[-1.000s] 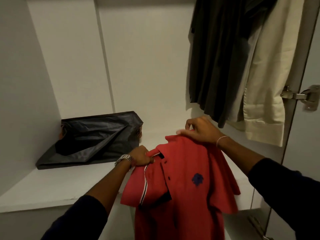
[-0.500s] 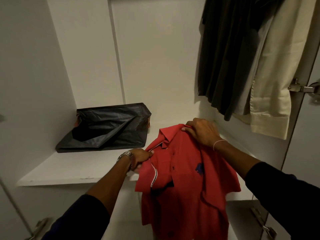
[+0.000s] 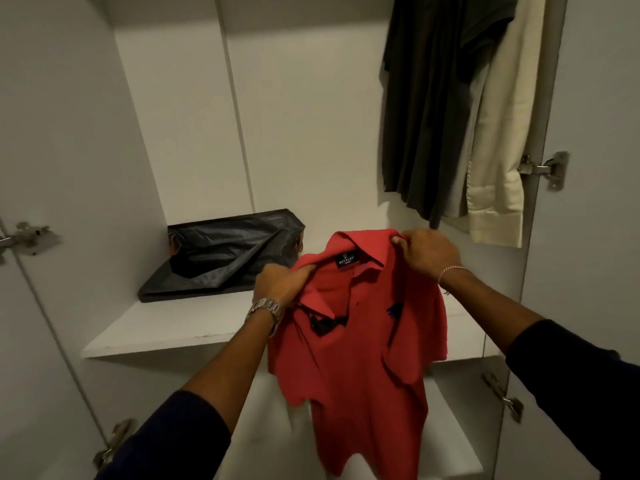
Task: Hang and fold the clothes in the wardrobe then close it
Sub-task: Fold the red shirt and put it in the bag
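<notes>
A red polo shirt (image 3: 360, 368) hangs in front of the open white wardrobe, its collar and neck label facing me. My left hand (image 3: 278, 284) grips the shirt at its left shoulder beside the collar. My right hand (image 3: 427, 251) pinches the right side of the collar, slightly higher. The shirt's body drops below the shelf (image 3: 180, 327) edge and its sleeves are bunched. No hanger is visible in the shirt.
A black folded bag (image 3: 225, 251) lies at the back left of the shelf. A dark garment (image 3: 429, 109) and a cream garment (image 3: 498, 133) hang at the upper right. Door hinges (image 3: 543, 168) sit on both wardrobe sides. A lower shelf (image 3: 453, 445) shows beneath.
Both hands lifted the shirt and spread the collar apart, so the neck label now shows. My view has pulled back and shifted left; the left door hinges came into sight.
</notes>
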